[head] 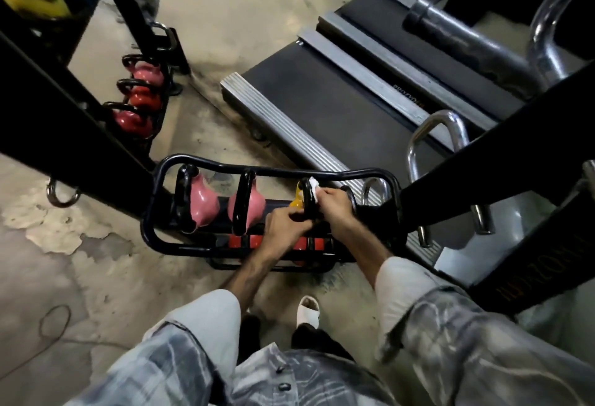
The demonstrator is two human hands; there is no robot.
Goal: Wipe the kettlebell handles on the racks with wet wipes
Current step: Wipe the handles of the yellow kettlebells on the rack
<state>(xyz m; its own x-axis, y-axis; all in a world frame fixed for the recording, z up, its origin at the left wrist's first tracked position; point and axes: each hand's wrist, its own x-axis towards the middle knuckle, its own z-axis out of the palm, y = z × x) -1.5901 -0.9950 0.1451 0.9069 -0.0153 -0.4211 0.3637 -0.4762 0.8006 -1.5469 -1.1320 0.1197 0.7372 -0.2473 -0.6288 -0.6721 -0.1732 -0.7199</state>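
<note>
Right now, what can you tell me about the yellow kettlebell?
The yellow kettlebell sits rightmost in the low black rack, beside two pink ones. Only a bit of its glossy yellow body shows; its handle looks black. The right hand presses a white wipe against the handle's top, and the left hand grips the handle lower down.

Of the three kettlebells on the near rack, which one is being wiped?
The yellow kettlebell, rightmost: the right hand presses a white wipe on its black handle. The other two are pink, untouched.

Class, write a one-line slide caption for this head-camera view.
Right hand wipes the yellow kettlebell's handle with a wet wipe while left hand steadies it.
</note>
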